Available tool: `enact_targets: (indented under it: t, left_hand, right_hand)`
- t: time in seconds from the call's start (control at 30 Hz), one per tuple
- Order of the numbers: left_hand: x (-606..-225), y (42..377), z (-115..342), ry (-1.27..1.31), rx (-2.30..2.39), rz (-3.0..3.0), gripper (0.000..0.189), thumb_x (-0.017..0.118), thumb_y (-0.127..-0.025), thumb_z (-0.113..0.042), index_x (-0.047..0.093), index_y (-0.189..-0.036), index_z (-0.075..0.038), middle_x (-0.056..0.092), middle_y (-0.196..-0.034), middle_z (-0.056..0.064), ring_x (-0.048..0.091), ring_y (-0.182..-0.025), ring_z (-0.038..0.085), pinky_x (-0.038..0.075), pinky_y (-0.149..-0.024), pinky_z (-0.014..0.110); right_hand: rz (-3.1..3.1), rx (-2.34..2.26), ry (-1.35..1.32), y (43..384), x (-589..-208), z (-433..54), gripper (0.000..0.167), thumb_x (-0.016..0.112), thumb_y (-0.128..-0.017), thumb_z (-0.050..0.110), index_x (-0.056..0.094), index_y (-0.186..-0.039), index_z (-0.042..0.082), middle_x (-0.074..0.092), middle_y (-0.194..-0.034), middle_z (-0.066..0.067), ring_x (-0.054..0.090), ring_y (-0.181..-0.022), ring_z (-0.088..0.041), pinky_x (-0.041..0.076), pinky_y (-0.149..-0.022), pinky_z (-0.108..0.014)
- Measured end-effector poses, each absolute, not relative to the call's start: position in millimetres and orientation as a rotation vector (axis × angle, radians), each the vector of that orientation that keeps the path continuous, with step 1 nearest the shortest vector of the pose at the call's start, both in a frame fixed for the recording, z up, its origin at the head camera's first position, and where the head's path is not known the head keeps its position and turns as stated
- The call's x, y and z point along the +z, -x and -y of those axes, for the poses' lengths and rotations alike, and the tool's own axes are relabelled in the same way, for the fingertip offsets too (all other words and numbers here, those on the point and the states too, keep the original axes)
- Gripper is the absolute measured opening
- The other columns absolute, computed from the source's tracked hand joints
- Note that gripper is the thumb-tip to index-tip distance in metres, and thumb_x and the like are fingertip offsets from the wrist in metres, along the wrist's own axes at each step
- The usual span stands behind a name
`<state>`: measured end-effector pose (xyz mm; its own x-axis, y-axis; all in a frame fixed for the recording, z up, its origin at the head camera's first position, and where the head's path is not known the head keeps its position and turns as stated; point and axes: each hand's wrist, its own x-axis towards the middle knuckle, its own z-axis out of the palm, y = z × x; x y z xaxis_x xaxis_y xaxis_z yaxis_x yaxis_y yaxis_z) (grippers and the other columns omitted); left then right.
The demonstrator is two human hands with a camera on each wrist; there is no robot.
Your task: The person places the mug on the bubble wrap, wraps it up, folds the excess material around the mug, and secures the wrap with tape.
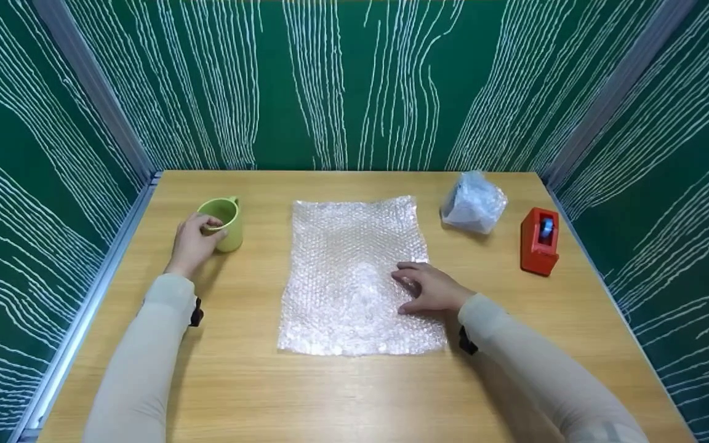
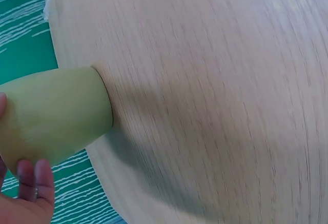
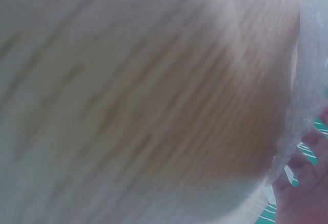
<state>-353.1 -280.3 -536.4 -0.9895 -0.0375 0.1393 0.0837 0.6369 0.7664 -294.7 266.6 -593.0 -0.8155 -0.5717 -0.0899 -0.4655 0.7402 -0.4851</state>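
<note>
A yellow-green mug [image 1: 231,237] stands upright at the left of the table, its handle pointing to the back. My left hand [image 1: 194,241] grips it near the rim, thumb on the near side. Seen from the left wrist, the fingers [image 2: 44,180] lie against the mug's wall [image 2: 61,108] and its base is at the tabletop. A sheet of bubble wrap [image 1: 348,289] lies spread flat in the middle. Over its right edge is my right hand [image 1: 431,288], fingers loosely bent and apart, with nothing between them. In the right wrist view the fingers [image 3: 302,167] show beside the wrap's edge.
At the back right sits a bundle wrapped in bubble wrap [image 1: 473,203]. A red tape dispenser [image 1: 539,243] with a blue roll stands near the right edge of the wooden table [image 1: 354,394]. Green walls with white lines [image 1: 354,86] enclose the back and sides.
</note>
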Motion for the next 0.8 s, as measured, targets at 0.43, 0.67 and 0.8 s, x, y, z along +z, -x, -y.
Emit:
enact_targets:
  t: [0.43,0.67,0.8]
  left_hand:
    - [-539,362,280,-0.173,-1.385,2.606,0.103,0.091,-0.088,-0.025,0.028,-0.166,0.000,0.033,-0.169,0.026,0.031,-0.159,0.044,0.028,-0.134,0.059]
    - [-546,363,279,-0.237,-1.523,2.582,0.121,0.094,-0.086,-0.030,0.014,-0.171,-0.001,0.030,-0.173,0.026,0.033,-0.161,0.040,0.026,-0.136,0.054]
    - [-550,366,275,-0.264,-1.534,2.556,0.116,0.095,-0.085,-0.027,0.020,-0.169,-0.001,0.035,-0.170,0.024,0.038,-0.158,0.039,0.030,-0.135,0.052]
  right_hand:
    - [-2.707,-0.693,0.828,293,-593,-267,0.090,0.093,-0.082,0.048,0.059,-0.155,0.008,0.046,-0.169,-0.022,0.042,-0.155,-0.050,0.033,-0.130,-0.064]
    - [-2.708,-0.713,0.828,293,-595,-267,0.090,0.094,-0.081,0.048,0.059,-0.154,0.008,0.046,-0.168,-0.022,0.043,-0.154,-0.050,0.033,-0.129,-0.065]
    - [-2.706,-0.704,0.822,294,-595,-267,0.091,0.093,-0.082,0.048,0.058,-0.155,0.008,0.045,-0.169,-0.022,0.042,-0.155,-0.050,0.033,-0.130,-0.065]
